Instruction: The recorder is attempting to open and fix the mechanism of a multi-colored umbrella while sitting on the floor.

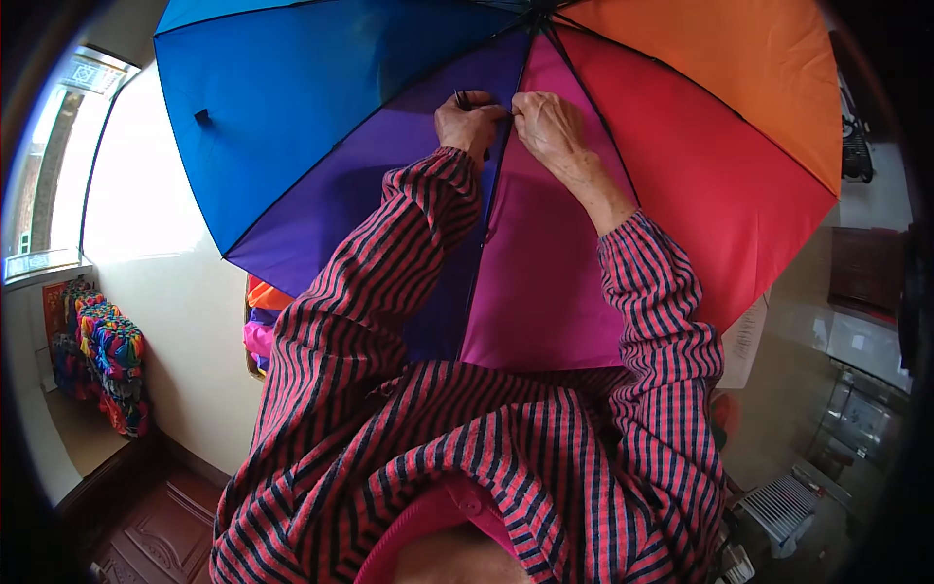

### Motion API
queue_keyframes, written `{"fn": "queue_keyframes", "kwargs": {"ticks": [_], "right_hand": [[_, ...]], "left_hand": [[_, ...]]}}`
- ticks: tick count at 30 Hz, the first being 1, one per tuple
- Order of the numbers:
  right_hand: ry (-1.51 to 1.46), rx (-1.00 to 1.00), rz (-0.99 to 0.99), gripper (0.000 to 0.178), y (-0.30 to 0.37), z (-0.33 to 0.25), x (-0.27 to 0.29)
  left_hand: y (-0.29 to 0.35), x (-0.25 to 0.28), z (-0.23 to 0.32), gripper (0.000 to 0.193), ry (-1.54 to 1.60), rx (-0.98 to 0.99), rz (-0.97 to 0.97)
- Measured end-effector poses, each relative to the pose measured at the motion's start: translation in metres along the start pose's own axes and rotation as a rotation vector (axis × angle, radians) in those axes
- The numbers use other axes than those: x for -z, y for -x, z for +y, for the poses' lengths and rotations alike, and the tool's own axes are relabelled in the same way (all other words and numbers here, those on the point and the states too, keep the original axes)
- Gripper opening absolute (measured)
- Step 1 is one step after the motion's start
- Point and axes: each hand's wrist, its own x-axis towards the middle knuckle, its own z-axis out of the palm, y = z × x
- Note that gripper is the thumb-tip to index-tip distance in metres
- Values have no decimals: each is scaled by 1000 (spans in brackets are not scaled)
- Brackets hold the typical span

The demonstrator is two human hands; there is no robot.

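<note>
Far left, by the window: a heap of bright crocheted pieces stacked against the pale wall, well apart from the work. Closer in, just left of the striped sleeve: a bundle of folded coloured cloth, stowed low under the canopy's edge. Filling the upper middle: an open umbrella, spread full with its panels running blue, purple, pink, red and orange, apparently held open and close to the chest so that the rib between the purple and pink panels lay within easy reach. On that rib, left hand closed in a pinch, fingertips gripping the dark rib and what looked like a small dark tool or thread end poking up above the knuckles; too small to tell which. Immediately beside it, almost touching, right hand likewise curled shut, thumb and forefinger nipping the cloth at the same seam, seemingly to keep the fabric taut against the rib. Far right, lower corner: a white slatted thing on the floor, out of the way.
</note>
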Motion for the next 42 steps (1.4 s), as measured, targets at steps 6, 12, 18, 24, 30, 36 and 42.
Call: {"fn": "queue_keyframes", "kwargs": {"ticks": [6, 12, 18, 24, 30, 36, 42], "right_hand": [[-74, -55, -51, 10, -1, 3, 8], [-223, -106, 15, 11, -3, 3, -1], [-227, 133, 73, 14, -24, 6, -2], [-129, 63, -362, 15, -53, -2, 17], [-423, -62, -575, 20, -64, 7, 25], [-479, -66, -338, 20, -47, 16, 22], [77, 169, 166, 17, -45, 26, 3]], "left_hand": [[1, 0, 0, 26, 181, 71, -51], [3, -5, 0, 27, 275, 123, -23], [4, -7, 1, 26, 307, 151, -1], [4, -4, 0, 26, 326, 153, -12], [4, 0, -11, 29, 276, 69, 20], [5, -1, -26, 29, 168, -31, 103], [2, -9, -45, 25, 11, -250, 127]]}}
